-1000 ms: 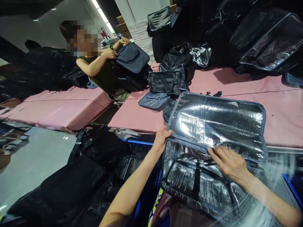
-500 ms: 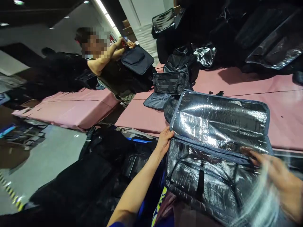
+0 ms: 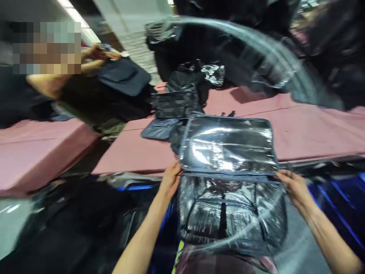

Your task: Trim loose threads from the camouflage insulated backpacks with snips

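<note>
- Pink-covered table (image 3: 313, 137) spans the room ahead, apparently serving to hold bags within reach; another pink-covered surface (image 3: 42, 152) lies to the left.
- Foil-lined bag (image 3: 239, 213) gapes open before the person, just in front of the table's near edge, its shiny flap (image 3: 228, 142) tipped back toward the table – perhaps so both linings face the eye.
- Camouflage bag (image 3: 172, 102) stands on the table beyond the flap, a flat blue-grey panel (image 3: 159, 129) lying just in front of it.
- Left hand (image 3: 171, 177) pinches the left end of the seam joining flap and bag, and right hand (image 3: 295, 186) grips the right end; this matching hold seems meant to draw the edge straight.
- Black bags (image 3: 74, 224) at lower left merge into one dark heap, too murky to count.
- Co-worker (image 3: 88, 99) at upper left is blurred; what their fingers do at a dark bag (image 3: 125, 76) cannot be told.
- Pale translucent arc (image 3: 256, 42) sweeps the upper right – loose film or something else, I can't tell.
- Whatever bears the foil-lined bag from below is hidden.
- Right fingertips are smeared, and fingers behind the seam are out of sight.
</note>
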{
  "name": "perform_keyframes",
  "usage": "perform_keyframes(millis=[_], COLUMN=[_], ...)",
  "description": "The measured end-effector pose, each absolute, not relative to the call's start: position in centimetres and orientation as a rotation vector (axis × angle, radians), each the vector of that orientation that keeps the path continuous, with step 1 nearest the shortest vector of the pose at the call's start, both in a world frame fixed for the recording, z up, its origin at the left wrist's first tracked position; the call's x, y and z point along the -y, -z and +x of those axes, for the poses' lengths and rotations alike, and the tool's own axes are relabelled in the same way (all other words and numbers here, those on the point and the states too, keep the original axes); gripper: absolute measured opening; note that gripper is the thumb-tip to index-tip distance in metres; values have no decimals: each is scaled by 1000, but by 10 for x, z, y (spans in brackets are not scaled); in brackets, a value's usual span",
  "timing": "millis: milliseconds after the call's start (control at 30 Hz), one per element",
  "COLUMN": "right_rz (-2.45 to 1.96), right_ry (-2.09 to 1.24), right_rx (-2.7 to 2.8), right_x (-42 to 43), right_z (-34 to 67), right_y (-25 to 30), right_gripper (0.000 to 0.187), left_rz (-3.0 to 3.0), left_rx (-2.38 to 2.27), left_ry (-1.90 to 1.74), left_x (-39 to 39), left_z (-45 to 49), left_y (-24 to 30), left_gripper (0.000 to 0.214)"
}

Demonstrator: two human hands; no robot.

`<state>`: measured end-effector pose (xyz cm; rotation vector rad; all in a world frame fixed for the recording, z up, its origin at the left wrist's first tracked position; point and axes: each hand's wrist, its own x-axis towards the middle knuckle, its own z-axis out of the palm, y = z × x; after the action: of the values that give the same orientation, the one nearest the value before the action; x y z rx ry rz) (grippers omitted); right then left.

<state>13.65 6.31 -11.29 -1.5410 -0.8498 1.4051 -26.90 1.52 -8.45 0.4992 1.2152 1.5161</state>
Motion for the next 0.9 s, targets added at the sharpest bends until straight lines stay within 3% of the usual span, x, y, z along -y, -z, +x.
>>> perform_keyframes(millis=[433,700,833,900], right_rz=[-1584,-1599,-1660,-1640], right_ry=[-1377,-659,-780,-888], right_rx=[923,1451,1445,1433], right_x=[-72,-222,-272,-280], right_z=[156,141,117,111], right_y=[95,43,26,23], right_gripper=[40,33,18,19], left_rz=[417,397,384,401], left_rx=[-1315,-1232,-1207,-1181], left_ry=[-1455,-1442,-1469,-1487], left_x=[-15,-18,-16,-14], left_z=[-260,-262,-262,-261], left_y=[71,75,78,78], left_gripper=[52,48,44,42])
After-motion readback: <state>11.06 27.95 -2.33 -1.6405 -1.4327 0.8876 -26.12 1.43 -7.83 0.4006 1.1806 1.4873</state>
